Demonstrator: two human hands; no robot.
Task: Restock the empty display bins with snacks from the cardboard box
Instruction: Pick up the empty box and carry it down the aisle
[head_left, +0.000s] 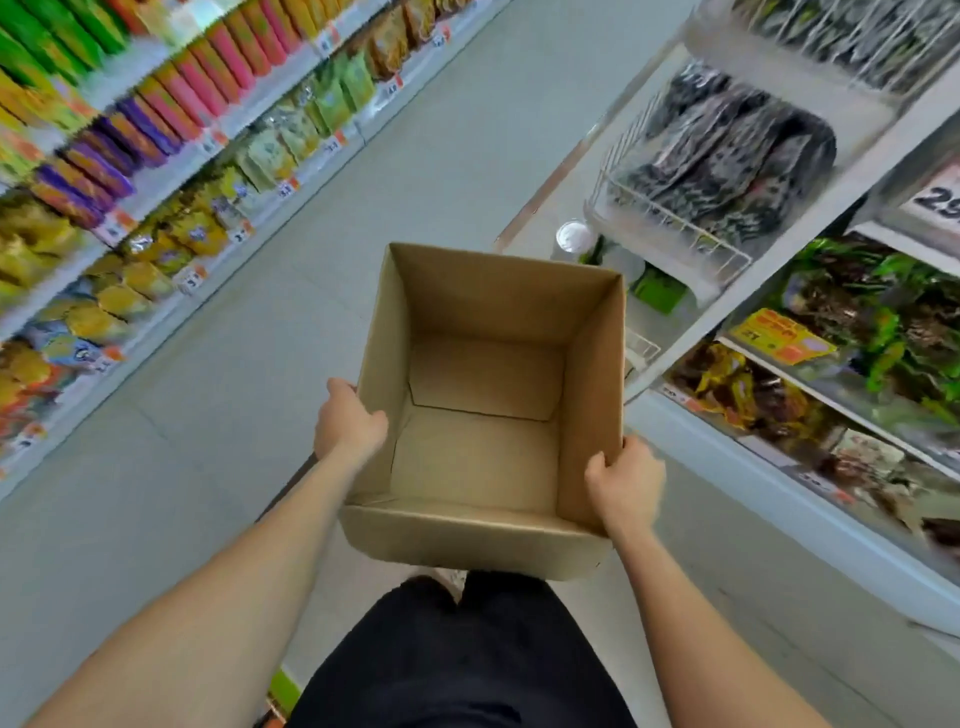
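Flanking shelves (156, 171): snack bags at nine o'clock, display racks (779, 260) at two o'clock, all blurred.
Floor (363, 208): pale aisle towards twelve o'clock.
Cardboard box (488, 374): dead centre, held up, bare bottom flaps showing.
Left hand (348, 421): eight o'clock wall, thumb hooked inside, fingers hidden outside.
Right hand (626, 483): four o'clock corner, fingers curled gripping the wall.
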